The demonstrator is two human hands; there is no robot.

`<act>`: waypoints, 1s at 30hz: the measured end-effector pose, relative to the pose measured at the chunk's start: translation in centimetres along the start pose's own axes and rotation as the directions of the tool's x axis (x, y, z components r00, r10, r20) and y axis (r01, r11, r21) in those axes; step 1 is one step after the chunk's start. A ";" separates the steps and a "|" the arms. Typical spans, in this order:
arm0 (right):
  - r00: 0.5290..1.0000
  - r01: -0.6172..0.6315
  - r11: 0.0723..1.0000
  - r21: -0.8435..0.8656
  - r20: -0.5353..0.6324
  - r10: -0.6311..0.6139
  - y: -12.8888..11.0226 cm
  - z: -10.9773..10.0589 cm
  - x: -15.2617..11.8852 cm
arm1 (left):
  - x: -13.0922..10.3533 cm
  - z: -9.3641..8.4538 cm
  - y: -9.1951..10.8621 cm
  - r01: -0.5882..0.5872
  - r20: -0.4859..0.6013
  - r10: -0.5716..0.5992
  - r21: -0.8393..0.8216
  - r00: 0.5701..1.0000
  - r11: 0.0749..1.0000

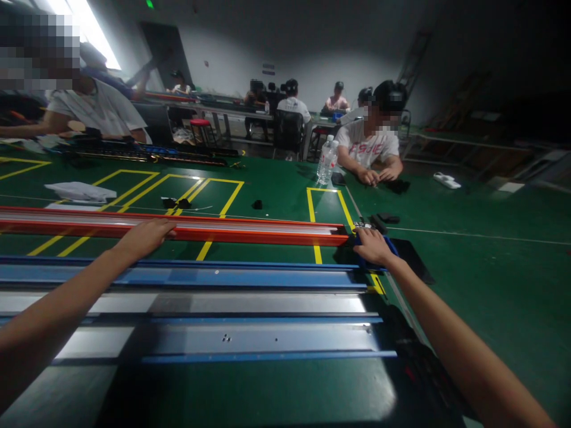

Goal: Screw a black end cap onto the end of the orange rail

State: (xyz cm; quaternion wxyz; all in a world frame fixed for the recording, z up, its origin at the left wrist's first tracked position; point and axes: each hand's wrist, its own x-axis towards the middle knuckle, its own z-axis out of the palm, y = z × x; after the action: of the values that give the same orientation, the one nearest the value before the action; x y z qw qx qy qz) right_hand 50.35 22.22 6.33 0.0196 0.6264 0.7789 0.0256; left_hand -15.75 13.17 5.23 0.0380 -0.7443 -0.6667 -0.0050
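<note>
A long orange metal rail [250, 235] lies across the green table, its right end near a blue tray [369, 254]. My left hand [149, 233] rests over the rail's near edge, with its fingers curled onto it. At the rail's right end, my right hand [373, 245] reaches over the blue tray, fingers stretched forward. Small shiny parts [362, 225] show just beyond those fingertips; whether the fingers touch them I cannot tell. Closer to me lie long blue-edged metal rails [267, 276], parallel to the orange one.
Small black pieces [177, 204] and white crumpled plastic [82, 192] lie beyond the orange rail. Clear bottles [327, 160] stand near a person [368, 142] seated opposite. A dark flat object [413, 260] lies right of the tray. Other people sit at tables behind.
</note>
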 end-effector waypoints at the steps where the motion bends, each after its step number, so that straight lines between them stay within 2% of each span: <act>1: 1.000 0.003 1.000 0.002 0.003 -0.003 0.0 0.0 -0.1 | 0.0 0.0 0.0 0.001 0.006 -0.001 0.015 1.000 1.000; 6: 1.000 -0.008 1.000 0.004 0.013 0.008 0.0 0.0 -0.4 | 0.0 -0.1 0.0 -0.006 0.027 0.004 0.086 1.000 0.996; 16: 0.998 -0.047 0.999 -0.005 0.031 0.047 1.8 0.4 -1.3 | 0.2 0.4 -0.5 -0.020 0.016 0.018 0.095 1.000 0.995; 22: 0.999 -0.031 0.999 -0.021 0.024 0.032 2.4 0.2 -1.3 | 0.2 0.1 -0.1 -0.022 0.036 0.018 0.112 0.999 0.993; 26: 0.999 -0.009 0.999 -0.035 -0.053 0.007 0.9 -0.7 -0.1 | 0.0 -0.4 0.6 -0.027 0.035 0.023 0.118 0.999 0.993; 30: 0.991 0.075 0.996 -0.042 -0.106 -0.079 -2.7 -1.0 2.8 | -0.2 -0.9 1.3 -0.024 0.027 0.021 0.123 0.999 0.992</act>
State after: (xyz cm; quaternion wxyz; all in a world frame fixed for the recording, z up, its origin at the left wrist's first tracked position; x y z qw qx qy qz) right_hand 47.06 24.32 7.21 -0.0095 0.5931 0.8017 0.0731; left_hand -14.43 12.81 6.01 0.0756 -0.7479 -0.6579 0.0460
